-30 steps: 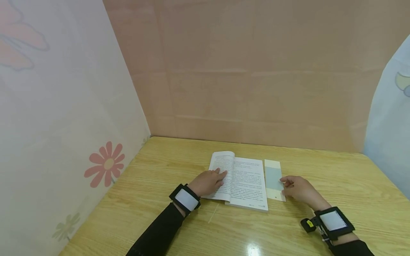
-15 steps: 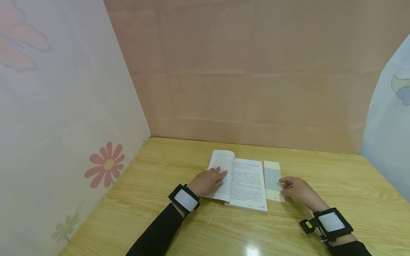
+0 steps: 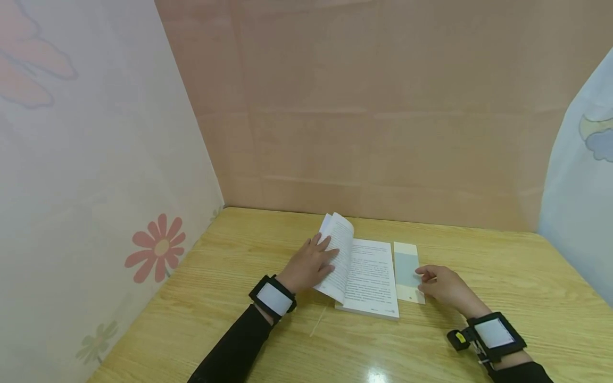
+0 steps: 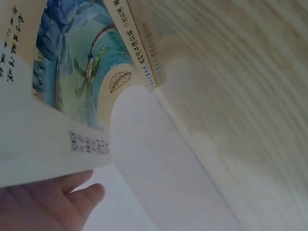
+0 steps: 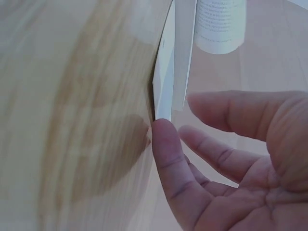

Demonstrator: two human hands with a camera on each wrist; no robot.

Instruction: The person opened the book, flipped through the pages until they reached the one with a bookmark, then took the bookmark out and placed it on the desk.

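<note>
A paperback book (image 3: 371, 282) lies spread on the table, its left part lifted and curving up. My left hand (image 3: 306, 266) holds that lifted part, fingers spread over the printed page. From the left wrist view, the cover (image 4: 86, 72) shows blue flowers painted on it, with part of the hand (image 4: 53, 202) below its edge. Right of the book lies a flat bookmark (image 3: 406, 268), cream with a pale blue-green band. My right hand (image 3: 445, 287) is at its right edge. In the right wrist view a fingertip (image 5: 166, 132) meets the bookmark's end, the thumb standing apart.
Wood-grain table (image 3: 268, 234) surrounds the book. A brown sheet (image 3: 373, 117) stands behind the table, and a flower-printed white sheet (image 3: 119, 159) borders it at the left. Another pale sheet (image 3: 579, 202) hangs at the right.
My left hand has raised the book's left part, which lay lower before, and its fingers have shifted up the page. The right hand stays by the bookmark.
</note>
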